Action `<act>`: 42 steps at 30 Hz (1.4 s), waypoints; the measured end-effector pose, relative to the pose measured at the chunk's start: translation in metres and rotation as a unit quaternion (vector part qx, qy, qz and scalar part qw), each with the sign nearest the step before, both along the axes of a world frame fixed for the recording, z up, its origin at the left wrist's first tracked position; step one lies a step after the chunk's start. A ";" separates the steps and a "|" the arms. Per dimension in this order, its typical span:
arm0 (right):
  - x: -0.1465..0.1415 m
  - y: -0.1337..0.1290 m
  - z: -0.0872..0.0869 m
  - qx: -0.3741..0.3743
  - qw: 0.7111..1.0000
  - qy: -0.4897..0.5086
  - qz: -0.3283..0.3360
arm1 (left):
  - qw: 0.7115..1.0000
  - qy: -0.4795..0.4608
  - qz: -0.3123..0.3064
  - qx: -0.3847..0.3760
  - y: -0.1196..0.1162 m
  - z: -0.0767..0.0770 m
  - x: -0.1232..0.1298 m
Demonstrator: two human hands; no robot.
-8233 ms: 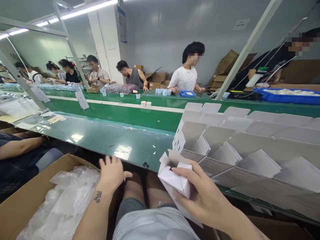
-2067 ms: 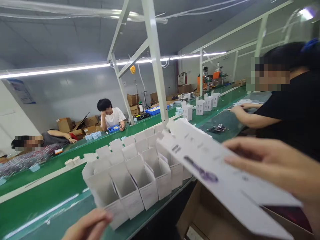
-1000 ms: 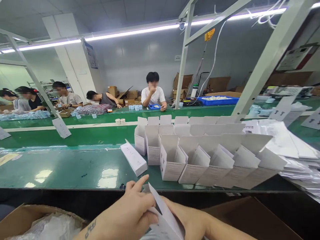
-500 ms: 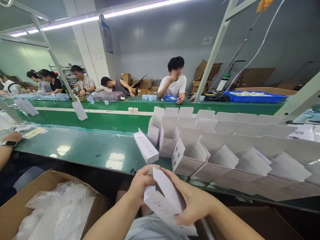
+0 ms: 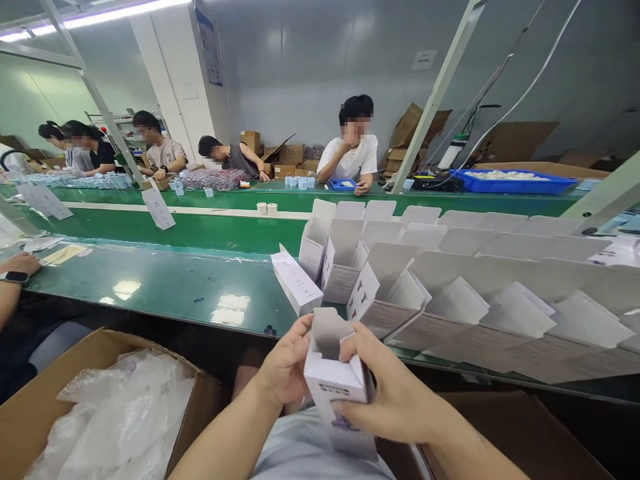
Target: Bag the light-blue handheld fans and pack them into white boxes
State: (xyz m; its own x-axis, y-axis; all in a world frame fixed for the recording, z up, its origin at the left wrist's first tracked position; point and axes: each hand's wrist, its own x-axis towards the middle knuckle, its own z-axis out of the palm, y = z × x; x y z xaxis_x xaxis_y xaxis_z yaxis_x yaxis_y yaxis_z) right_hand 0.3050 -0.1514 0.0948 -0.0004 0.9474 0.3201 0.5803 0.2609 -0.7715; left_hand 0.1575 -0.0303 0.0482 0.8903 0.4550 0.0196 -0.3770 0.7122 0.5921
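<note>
White carton (image 5: 331, 380) is held just before the desk (image 5: 165, 280), gripped from opposite sides by the left hand (image 5: 290, 363) and the right hand (image 5: 385, 383), presumably so its open top is steadied facing upward.

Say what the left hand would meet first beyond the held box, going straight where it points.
Likely the lying white box on the bench, or the bench itself if the left hand sits lower; depth is unclear.
</note>
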 end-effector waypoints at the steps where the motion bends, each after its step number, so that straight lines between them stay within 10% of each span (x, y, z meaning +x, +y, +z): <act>1: 0.005 0.001 0.000 -0.013 0.998 0.029 0.046 | 0.999 -0.006 -0.034 0.013 0.000 0.000 -0.001; 4: 0.018 0.004 -0.004 -0.025 0.984 0.100 0.143 | 0.995 -0.001 -0.084 0.050 -0.004 0.007 -0.002; 16: 0.021 0.013 -0.006 -0.073 0.984 0.064 0.147 | 0.990 0.137 0.029 -0.022 -0.017 0.026 0.000; 23: -0.019 -0.010 -0.015 0.036 0.985 -0.139 -0.094 | 0.950 0.183 0.246 0.064 -0.026 0.017 0.002; 27: -0.028 -0.020 -0.024 0.001 0.984 -0.049 -0.171 | 0.951 0.128 0.146 0.242 -0.015 0.018 -0.006; 33: -0.017 -0.031 -0.009 -0.040 0.996 -0.016 -0.080 | 0.982 0.074 -0.053 0.167 -0.006 0.011 0.005; 42: -0.002 -0.032 -0.028 -0.072 0.996 0.036 -0.033 | 0.986 0.105 -0.005 0.130 -0.032 0.002 0.002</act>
State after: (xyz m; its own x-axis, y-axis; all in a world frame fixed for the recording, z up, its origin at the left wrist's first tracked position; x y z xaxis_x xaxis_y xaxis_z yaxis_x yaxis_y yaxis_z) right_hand 0.3025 -0.1834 0.0664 0.0817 0.9807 0.1776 0.5351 0.1071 -0.8379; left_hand 0.1598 -0.0622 0.0505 0.8916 0.4498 -0.0519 -0.2194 0.5294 0.8195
